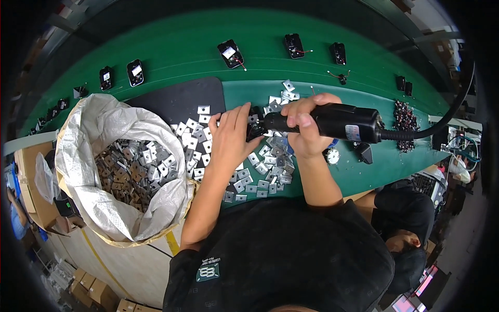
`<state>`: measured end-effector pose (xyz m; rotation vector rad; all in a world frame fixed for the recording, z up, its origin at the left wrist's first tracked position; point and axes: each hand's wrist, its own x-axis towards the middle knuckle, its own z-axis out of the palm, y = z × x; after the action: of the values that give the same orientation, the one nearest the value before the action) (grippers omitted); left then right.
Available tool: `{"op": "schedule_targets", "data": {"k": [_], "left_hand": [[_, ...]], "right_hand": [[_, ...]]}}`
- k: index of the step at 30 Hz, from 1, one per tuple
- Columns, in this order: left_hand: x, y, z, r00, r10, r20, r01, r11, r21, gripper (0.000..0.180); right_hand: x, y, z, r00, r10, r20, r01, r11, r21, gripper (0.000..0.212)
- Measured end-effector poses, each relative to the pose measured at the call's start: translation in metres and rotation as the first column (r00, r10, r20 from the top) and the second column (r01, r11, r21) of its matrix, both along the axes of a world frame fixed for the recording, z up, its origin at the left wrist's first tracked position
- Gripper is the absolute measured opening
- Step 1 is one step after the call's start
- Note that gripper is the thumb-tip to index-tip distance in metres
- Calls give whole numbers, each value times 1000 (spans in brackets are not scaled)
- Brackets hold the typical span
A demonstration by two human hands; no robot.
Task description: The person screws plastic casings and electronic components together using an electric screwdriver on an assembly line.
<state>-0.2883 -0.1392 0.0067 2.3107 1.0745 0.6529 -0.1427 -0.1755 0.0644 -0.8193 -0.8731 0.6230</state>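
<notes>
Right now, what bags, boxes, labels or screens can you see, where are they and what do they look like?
Woven sack: left of the bench, white, open, full of small metal plates.
Power tool label: on the black tool in the right hand, small, pale with blue.
Cardboard boxes: floor, lower left, brown.
Screen: lower right, glowing pink.

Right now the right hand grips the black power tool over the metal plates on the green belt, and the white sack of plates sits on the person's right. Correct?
Not quite. The head view shows the white sack on the person's left, not right. The rest holds: the right hand grips the black power tool over the metal plates on the green belt.
</notes>
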Motion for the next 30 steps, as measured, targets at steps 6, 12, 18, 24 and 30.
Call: {"op": "schedule_targets", "data": {"k": [6,12,18,24,30], "left_hand": [[1,4,-3,998,6,64,-7,1000,8,76],[2,5,-3,998,11,55,-11,1000,0,74],[2,6,-6,998,10,64,-10,1000,-3,73],[2,10,-7,994,-4,109,4,1000,-3,72],[2,12,-5,994,-9,111,11,1000,-19,73]], "right_hand": [[-4,7,-9,999,-35,8,35,999,-6,39],[-4,10,-12,998,-42,42,43,999,-2,39],[-4,10,-15,996,-36,80,36,999,4,38],[-5,14,-15,991,66,116,-68,998,10,32],[-5,19,-19,985,136,103,-144,986,84,31]]}}
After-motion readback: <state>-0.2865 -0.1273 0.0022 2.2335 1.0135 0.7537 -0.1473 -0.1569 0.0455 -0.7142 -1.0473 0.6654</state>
